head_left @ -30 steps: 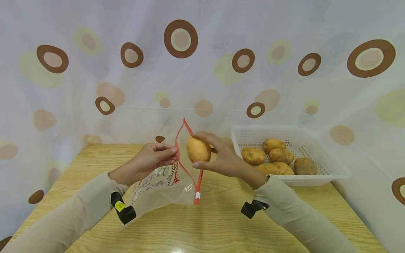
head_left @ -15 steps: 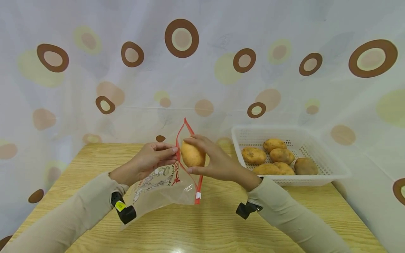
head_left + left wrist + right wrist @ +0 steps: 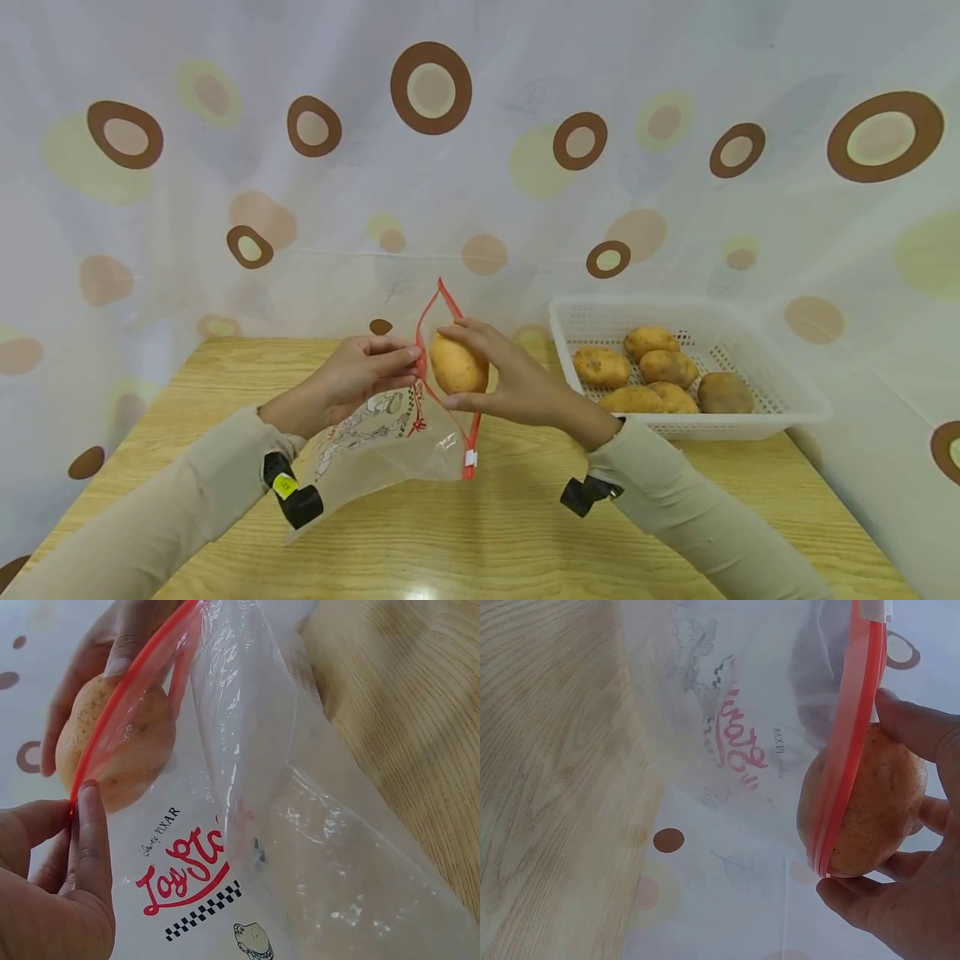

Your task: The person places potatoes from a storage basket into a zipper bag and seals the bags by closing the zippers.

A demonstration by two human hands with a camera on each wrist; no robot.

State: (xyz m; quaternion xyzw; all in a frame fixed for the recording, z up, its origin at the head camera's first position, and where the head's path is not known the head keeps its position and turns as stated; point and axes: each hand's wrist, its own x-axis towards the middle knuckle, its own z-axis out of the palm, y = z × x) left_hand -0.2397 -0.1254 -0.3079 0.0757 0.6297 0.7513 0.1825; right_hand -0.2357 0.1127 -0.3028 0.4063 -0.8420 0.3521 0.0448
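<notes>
A clear zipper bag [image 3: 390, 462] with red lettering and a red zip edge hangs with its mouth spread apart. My left hand [image 3: 360, 375] pinches the near red edge between thumb and fingers. In my right hand [image 3: 517, 379] is a potato [image 3: 457, 364], gripped between thumb and fingers at the mouth. Seen from the left wrist, the potato [image 3: 127, 742] lies partly behind the red edge. From the right wrist, the red zip strip [image 3: 851, 750] crosses in front of the potato, and part of it shows through the bag. A white slider [image 3: 470, 458] sits at the strip's lower end.
A white perforated plastic basket [image 3: 787, 408] stands at the right on the wooden table [image 3: 525, 517]. Several potatoes [image 3: 667, 368] lie in it. Behind the table hangs a pale curtain [image 3: 495, 208] with brown circles.
My right hand has moved a little left with the potato, bringing it from the right side of the bag's mouth into it. The left hand has barely moved.
</notes>
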